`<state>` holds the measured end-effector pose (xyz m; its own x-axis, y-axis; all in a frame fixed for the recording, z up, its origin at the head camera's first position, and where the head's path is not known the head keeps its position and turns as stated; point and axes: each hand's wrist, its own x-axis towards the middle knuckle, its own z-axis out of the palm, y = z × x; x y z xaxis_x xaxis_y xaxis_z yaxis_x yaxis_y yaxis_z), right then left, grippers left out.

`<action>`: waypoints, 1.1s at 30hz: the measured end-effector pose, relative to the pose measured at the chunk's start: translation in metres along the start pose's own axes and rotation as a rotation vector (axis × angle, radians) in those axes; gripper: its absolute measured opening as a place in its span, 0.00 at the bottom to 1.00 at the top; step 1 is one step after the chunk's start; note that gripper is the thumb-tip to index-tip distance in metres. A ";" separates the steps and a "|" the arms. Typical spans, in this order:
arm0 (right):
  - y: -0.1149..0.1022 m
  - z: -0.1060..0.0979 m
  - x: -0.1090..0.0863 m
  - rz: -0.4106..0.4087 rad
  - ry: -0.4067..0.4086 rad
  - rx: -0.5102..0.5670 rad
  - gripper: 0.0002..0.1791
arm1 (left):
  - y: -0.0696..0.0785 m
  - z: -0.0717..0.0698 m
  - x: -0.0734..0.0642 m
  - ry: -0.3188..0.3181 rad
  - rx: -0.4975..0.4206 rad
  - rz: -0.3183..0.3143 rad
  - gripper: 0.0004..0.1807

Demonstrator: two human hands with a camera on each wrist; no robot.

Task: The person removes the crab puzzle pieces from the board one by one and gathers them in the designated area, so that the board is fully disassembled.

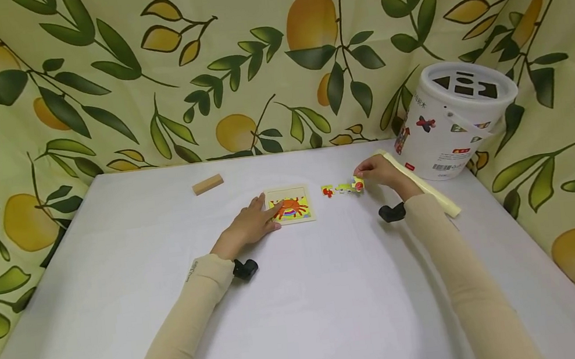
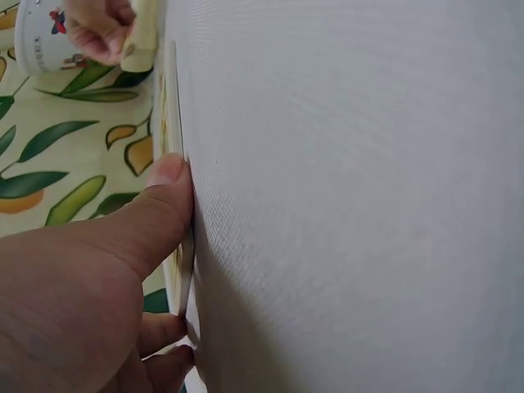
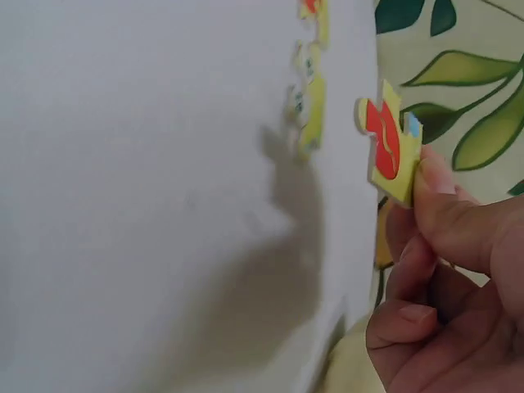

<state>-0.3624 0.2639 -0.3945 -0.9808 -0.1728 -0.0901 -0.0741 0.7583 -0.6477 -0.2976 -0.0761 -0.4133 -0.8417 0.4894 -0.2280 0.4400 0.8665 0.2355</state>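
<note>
A square wooden jigsaw board (image 1: pixel 289 193) with an orange crab picture lies on the white table. My left hand (image 1: pixel 252 221) rests at its left side, fingers reaching over the picture. In the left wrist view, the thumb (image 2: pixel 160 209) lies along the board's edge and other fingertips come down at the tabletop. My right hand (image 1: pixel 378 171) pinches a red and yellow jigsaw piece (image 3: pixel 391 151) between thumb and fingers, tilted up off the table. Beside it on the cloth lie a piece with eyes (image 1: pixel 343 188) and a red and yellow piece (image 1: pixel 327 191).
A wooden block (image 1: pixel 208 184) lies at the back left. At the back right stands a white bucket (image 1: pixel 450 127) with a slotted lid. A long pale yellow strip (image 1: pixel 425 185) lies in front of it, beside my right forearm. A patterned curtain (image 1: pixel 254 60) borders the table.
</note>
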 end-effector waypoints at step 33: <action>-0.120 0.130 0.024 -0.244 -0.145 -0.033 0.10 | 0.008 0.003 -0.010 0.013 -0.070 0.002 0.27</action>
<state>-0.3539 0.0867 -0.4172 -0.8971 -0.4396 -0.0434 -0.3134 0.7025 -0.6390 -0.2847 -0.0738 -0.4117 -0.8454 0.4890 -0.2149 0.4189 0.8566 0.3013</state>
